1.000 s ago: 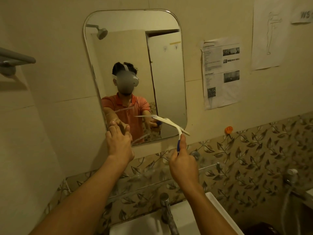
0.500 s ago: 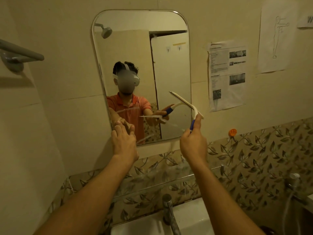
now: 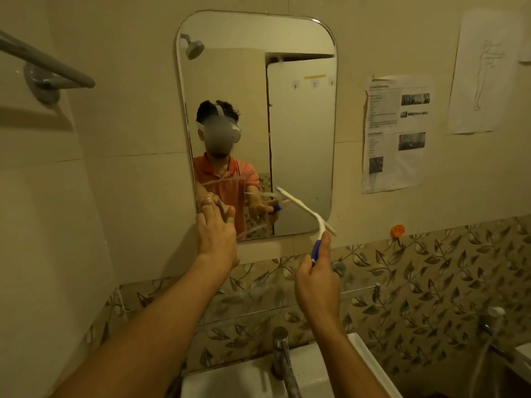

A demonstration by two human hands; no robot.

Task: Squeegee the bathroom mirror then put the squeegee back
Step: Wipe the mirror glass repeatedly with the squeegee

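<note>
A rounded rectangular mirror hangs on the cream tiled wall. My right hand grips the blue handle of a white squeegee, whose blade slants across the mirror's lower right part. My left hand rests with straight fingers against the mirror's lower left edge. A person in an orange shirt is reflected in the glass. An orange wall hook sits to the right of the mirror.
A white sink with a metal tap lies below. A glass shelf runs along the leaf-patterned tiles. A grey towel bar juts out at the upper left. Printed papers are taped to the right wall.
My right hand has brought the squeegee down and leftward along the mirror's lower right part. My left hand stays on the mirror's lower left edge.
</note>
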